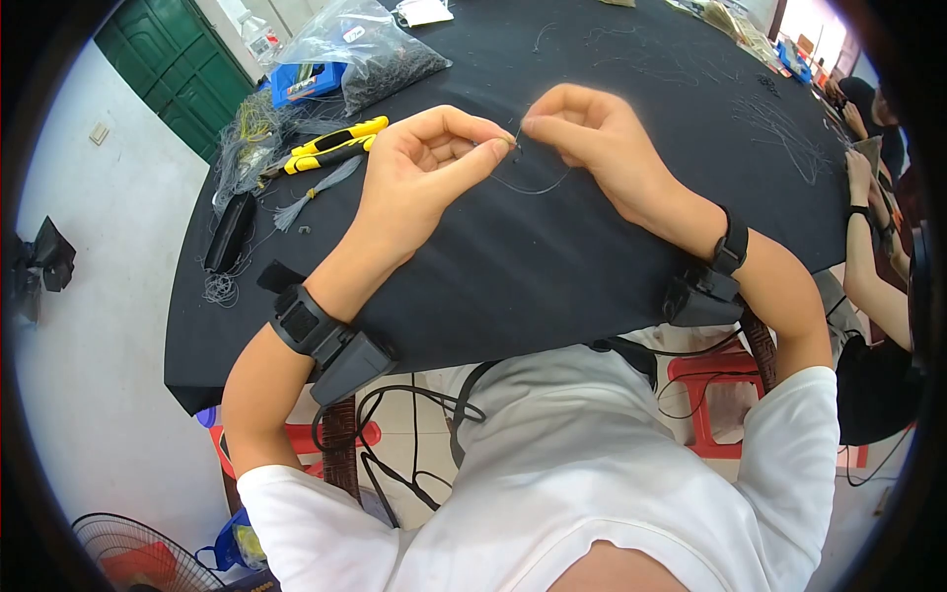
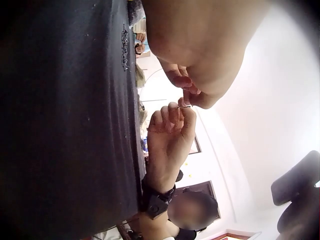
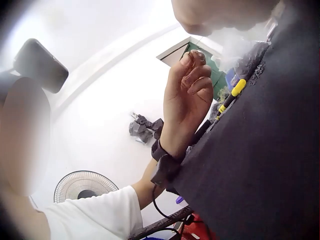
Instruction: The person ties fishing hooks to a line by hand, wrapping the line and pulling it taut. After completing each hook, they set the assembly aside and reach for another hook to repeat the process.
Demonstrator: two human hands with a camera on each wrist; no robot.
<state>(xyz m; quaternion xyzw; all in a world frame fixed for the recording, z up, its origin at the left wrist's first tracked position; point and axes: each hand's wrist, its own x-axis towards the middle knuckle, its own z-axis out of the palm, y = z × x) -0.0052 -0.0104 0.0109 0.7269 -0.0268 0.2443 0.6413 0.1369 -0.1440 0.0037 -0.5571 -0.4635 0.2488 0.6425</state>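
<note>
Above the black-covered table, my left hand (image 1: 414, 178) pinches a thin line (image 1: 533, 192) between thumb and index finger. At those fingertips sits a tiny dark piece (image 1: 517, 147), too small to name. My right hand (image 1: 612, 143) is close by on the right, its thumb and index finger pinching the same line. A slack loop of the line hangs between the two hands. From the left wrist view, the right hand (image 2: 170, 132) faces the left fingertips almost tip to tip. The right wrist view shows the left hand (image 3: 187, 100) with its other fingers curled.
Yellow-and-black pliers (image 1: 330, 148) lie left of the hands, near a tied bundle of line (image 1: 316, 195) and a black case (image 1: 231, 233). A clear bag of dark bits (image 1: 390, 74) and a blue box (image 1: 304, 83) stand behind. Loose lines (image 1: 784, 133) lie right; other people sit there.
</note>
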